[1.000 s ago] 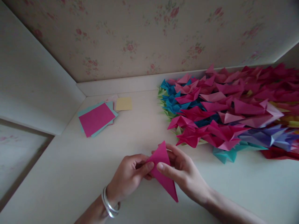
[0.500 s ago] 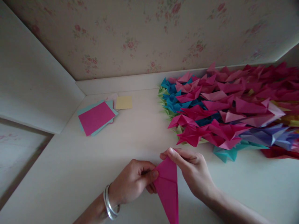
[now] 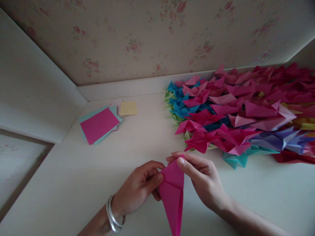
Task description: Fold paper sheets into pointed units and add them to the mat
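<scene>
A folded sheet of pink origami paper (image 3: 172, 193), long and tapering toward the bottom of the view, is held between both hands above the white tabletop. My left hand (image 3: 140, 185), with silver bangles at the wrist, pinches its left edge, thumb on top and fingers behind. At the upper right corner, my right hand (image 3: 200, 178) grips the paper with the thumb in front and the fingers behind. A crease crosses the paper below my left thumb. The lower tip reaches the bottom edge of the view.
Many folded paper pieces (image 3: 236, 111), mostly pink, spread over the right of the table (image 3: 137, 141). At left lies a stack of coloured paper (image 3: 99, 125), pink on top, beside a small yellow sheet (image 3: 128, 108). A floral-papered wall (image 3: 147, 36) rises behind.
The folded paper and my left hand have shifted slightly up and left in view. My right thumb sits a little lower on the paper, and the right-side layers look more parted.
</scene>
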A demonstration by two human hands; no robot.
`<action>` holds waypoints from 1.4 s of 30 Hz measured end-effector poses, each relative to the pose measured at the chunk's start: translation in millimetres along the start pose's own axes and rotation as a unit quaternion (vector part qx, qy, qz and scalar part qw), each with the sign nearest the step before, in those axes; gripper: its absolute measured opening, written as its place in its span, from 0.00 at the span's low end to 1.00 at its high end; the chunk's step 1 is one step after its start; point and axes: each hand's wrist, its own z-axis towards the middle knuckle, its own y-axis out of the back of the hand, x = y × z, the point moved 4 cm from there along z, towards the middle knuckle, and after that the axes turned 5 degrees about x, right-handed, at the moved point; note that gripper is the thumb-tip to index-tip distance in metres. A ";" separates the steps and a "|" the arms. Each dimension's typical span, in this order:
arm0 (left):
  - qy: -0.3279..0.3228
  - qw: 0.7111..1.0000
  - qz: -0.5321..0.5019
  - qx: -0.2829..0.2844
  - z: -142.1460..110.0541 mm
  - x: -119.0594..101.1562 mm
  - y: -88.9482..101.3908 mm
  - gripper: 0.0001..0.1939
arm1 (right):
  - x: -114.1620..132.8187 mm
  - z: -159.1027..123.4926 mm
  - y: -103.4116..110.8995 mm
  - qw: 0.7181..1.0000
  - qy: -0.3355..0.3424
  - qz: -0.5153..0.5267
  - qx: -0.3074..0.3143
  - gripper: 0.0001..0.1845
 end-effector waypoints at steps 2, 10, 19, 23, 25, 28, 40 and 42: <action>-0.014 1.000 0.000 -0.014 -1.1 -2.0 -0.4 0.13 | -0.8 0.0 -0.3 1.000 -0.006 0.028 0.007 0.09; -0.008 0.998 0.043 -0.042 -6.2 -9.0 2.8 0.17 | 1.4 -2.1 -1.2 0.999 0.012 0.011 0.033 0.08; 0.001 0.993 0.122 -0.012 -5.8 -5.2 2.0 0.20 | 6.0 -0.5 1.1 0.996 0.057 -0.060 0.019 0.06; -0.020 0.989 0.140 -0.036 -6.0 -8.2 2.1 0.18 | 6.0 -0.8 1.0 0.995 0.070 -0.073 0.010 0.05; -0.027 0.989 0.139 -0.042 -5.7 -8.7 1.4 0.17 | 5.1 -1.2 1.8 0.994 0.070 -0.086 0.003 0.06; -0.038 0.987 0.149 -0.056 -5.1 -10.7 0.4 0.16 | 4.0 -1.7 4.1 0.992 0.070 -0.104 -0.012 0.07; -0.070 0.971 0.195 -0.123 -8.2 -11.1 1.2 0.16 | -2.4 3.4 9.8 0.994 0.078 -0.025 -0.071 0.13; -0.060 0.984 0.116 -0.124 -7.3 -10.0 5.4 0.17 | -2.0 4.4 6.5 0.996 0.073 0.017 -0.047 0.13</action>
